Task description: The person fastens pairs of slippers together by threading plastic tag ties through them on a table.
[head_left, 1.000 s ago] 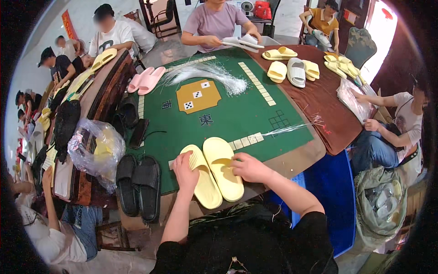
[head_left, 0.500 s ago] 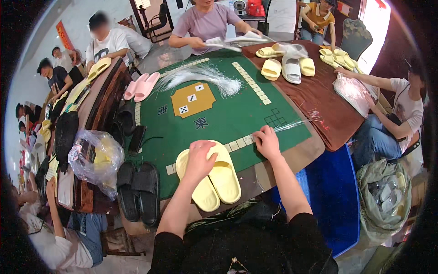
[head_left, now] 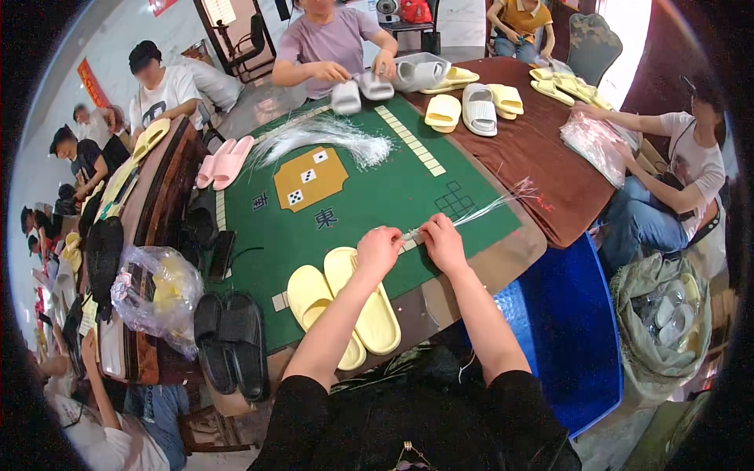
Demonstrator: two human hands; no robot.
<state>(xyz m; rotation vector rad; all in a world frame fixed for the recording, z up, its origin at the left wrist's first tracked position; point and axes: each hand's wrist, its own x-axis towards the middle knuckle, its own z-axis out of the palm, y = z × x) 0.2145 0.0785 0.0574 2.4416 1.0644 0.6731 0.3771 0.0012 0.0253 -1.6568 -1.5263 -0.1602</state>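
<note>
At the frame's centre, our left hand (head_left: 378, 250) and right hand (head_left: 445, 242) meet at thin strands (head_left: 485, 209) (whether fingers (head_left: 434, 224) clamp, we cannot tell).

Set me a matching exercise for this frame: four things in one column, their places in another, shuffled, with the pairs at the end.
Things:
1. right hand
2. nearest yellow slippers
3. pink slippers
4. blue bin

Places:
A. at the left edge of the green mat
B. low down, to the right of the right forearm
C. at the left end of the thin strands, next to the left hand
D. by the near edge of the mat, partly hidden by the left forearm

Pairs: 1-C, 2-D, 3-A, 4-B
</note>
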